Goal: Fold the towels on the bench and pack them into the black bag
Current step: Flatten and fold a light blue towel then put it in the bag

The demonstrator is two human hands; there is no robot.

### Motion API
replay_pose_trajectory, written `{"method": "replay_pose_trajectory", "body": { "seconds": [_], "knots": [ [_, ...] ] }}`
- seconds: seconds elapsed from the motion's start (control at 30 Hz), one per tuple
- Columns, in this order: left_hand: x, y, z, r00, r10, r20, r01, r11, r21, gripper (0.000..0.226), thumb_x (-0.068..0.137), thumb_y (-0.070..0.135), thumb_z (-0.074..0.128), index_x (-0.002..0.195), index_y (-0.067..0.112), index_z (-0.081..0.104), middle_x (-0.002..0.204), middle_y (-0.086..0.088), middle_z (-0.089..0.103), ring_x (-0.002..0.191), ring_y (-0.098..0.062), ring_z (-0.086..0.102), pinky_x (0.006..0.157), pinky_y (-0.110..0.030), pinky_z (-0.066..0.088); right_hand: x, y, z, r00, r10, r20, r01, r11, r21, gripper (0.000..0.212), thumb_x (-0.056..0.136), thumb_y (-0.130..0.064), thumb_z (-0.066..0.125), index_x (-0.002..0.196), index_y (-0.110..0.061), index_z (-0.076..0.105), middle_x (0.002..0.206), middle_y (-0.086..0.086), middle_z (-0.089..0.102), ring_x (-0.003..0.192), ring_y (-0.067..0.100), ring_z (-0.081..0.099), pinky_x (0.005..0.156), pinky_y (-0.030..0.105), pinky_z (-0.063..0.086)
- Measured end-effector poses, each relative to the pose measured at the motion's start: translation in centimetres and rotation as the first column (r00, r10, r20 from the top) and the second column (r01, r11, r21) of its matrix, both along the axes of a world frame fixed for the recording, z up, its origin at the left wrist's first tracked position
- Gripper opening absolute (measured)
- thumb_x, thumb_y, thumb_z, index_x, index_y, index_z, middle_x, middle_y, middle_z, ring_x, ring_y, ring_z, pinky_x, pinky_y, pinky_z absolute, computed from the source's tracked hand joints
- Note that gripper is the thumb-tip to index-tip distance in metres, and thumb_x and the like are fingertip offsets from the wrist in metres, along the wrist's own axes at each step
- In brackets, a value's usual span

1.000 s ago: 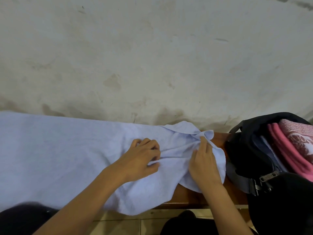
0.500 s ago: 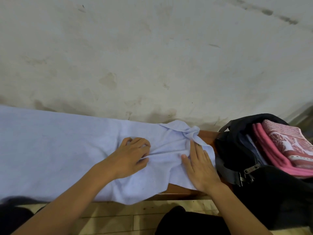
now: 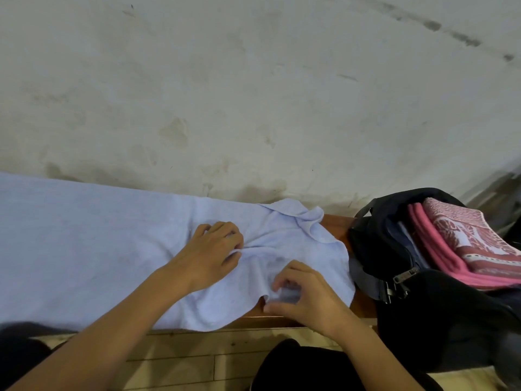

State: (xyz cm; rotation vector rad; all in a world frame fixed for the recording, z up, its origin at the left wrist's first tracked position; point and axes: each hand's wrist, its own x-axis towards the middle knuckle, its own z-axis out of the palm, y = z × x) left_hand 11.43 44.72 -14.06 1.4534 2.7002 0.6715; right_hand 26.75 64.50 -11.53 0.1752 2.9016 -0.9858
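**Inspector:** Location of the work item?

**Assistant:** The light blue towel [image 3: 93, 244] lies spread along the tabletop [image 3: 337, 225], rumpled at its 3 o'clock end, one lobe hanging over the near edge.

**Inspector:** Hands?

**Assistant:** The left hand [image 3: 212, 249] has its fingers curled, bunching a fold of cloth, apparently to anchor it. The right hand [image 3: 300, 296], at 5 o'clock of the left, pinches the near hem between thumb and curled fingers, likely to lift that corner and straighten it for folding.

**Inspector:** The receptacle?

**Assistant:** The black bag [image 3: 423, 320] stands unzipped at the 3 o'clock end, just beside the towel, already holding a pink towel [image 3: 439, 261] and a patterned one [image 3: 465, 232].
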Motion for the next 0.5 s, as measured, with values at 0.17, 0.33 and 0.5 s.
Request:
{"method": "replay_pose_trajectory", "body": {
  "seconds": [0.17,0.33,0.5],
  "knots": [
    [-0.1,0.1,0.3,0.998,-0.036,0.055,0.038,0.999,-0.029,0.052,0.080,0.063,0.019,0.098,0.032,0.057,0.117,0.016,0.049,0.113,-0.003,0.044,0.104,-0.026,0.021,0.4,1.3,1.0,0.994,0.051,0.101,-0.034,0.986,-0.162,0.008,0.083,-0.028,0.079,0.077,-0.024,0.076,0.074,-0.011,0.067,0.069,0.008,0.059,0.062,0.018,0.047],
    [0.3,0.5,0.6,0.989,-0.057,0.136,0.055,0.998,0.019,0.058,0.080,0.073,0.031,0.064,0.026,0.062,0.106,0.022,0.053,0.108,0.004,0.047,0.104,-0.022,0.013,0.8,1.9,1.1,0.986,-0.029,0.162,0.052,0.988,-0.142,0.057,0.087,-0.051,0.065,0.057,-0.003,0.064,0.053,0.008,0.063,0.049,0.018,0.050,0.058,0.030,0.046],
    [0.8,0.8,0.3,0.997,-0.012,0.072,0.011,1.000,0.009,0.053,0.083,0.073,0.026,0.110,0.039,0.057,0.127,0.023,0.047,0.125,0.003,0.037,0.114,-0.032,0.015,-0.9,3.5,0.1,0.965,-0.243,-0.095,0.252,0.963,0.097,0.031,0.098,-0.043,0.054,0.076,-0.022,0.063,0.072,-0.008,0.060,0.067,0.004,0.053,0.063,0.026,0.046]
  ]
}}
